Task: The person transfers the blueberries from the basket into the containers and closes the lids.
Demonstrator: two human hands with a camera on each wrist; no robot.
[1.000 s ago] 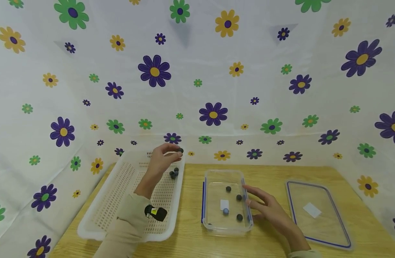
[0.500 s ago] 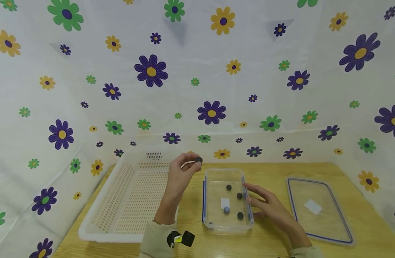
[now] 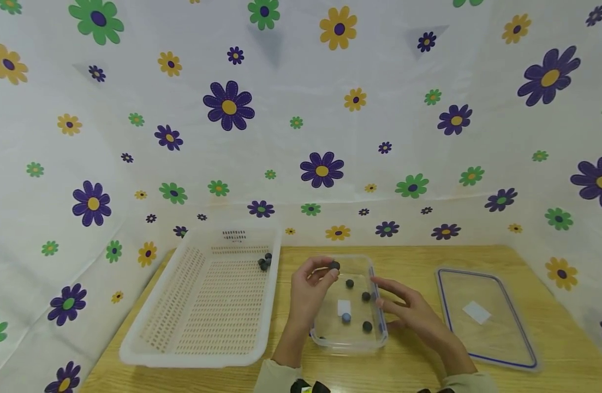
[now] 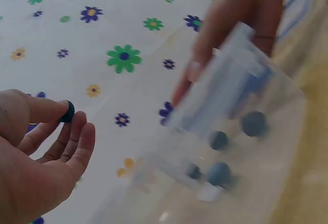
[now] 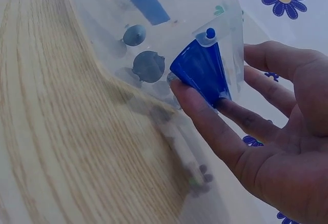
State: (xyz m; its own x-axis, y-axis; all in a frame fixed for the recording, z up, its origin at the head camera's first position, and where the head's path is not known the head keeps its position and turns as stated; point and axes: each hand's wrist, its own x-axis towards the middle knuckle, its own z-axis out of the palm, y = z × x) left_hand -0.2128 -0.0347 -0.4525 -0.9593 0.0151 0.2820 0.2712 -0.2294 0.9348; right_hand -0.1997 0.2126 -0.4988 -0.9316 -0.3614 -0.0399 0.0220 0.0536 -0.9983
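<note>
In the head view my left hand (image 3: 310,292) pinches a dark blueberry (image 3: 334,266) between thumb and fingertips, over the far left part of a clear plastic box (image 3: 349,346). The left wrist view shows that blueberry (image 4: 67,111) at the fingertips, with the other fingers loosely curved. Several blueberries, one of them paler (image 3: 346,317), lie apart inside the box. My right hand (image 3: 413,311) rests at the box's right side with fingers extended. In the right wrist view its thumb and fingers touch around the blue side latch (image 5: 202,73).
Left of the box stands a white perforated basket (image 3: 126,349), with a small cluster of blueberries (image 3: 264,262) near its right wall. A clear lid with a blue seal (image 3: 487,319) lies on the wooden table (image 3: 291,376) at right. Flower-printed cloth (image 3: 281,142) hangs behind.
My left hand has carried the pinched blueberry from above the basket's right edge rightward and lower, over the box. The right hand has stayed at the box's side.
</note>
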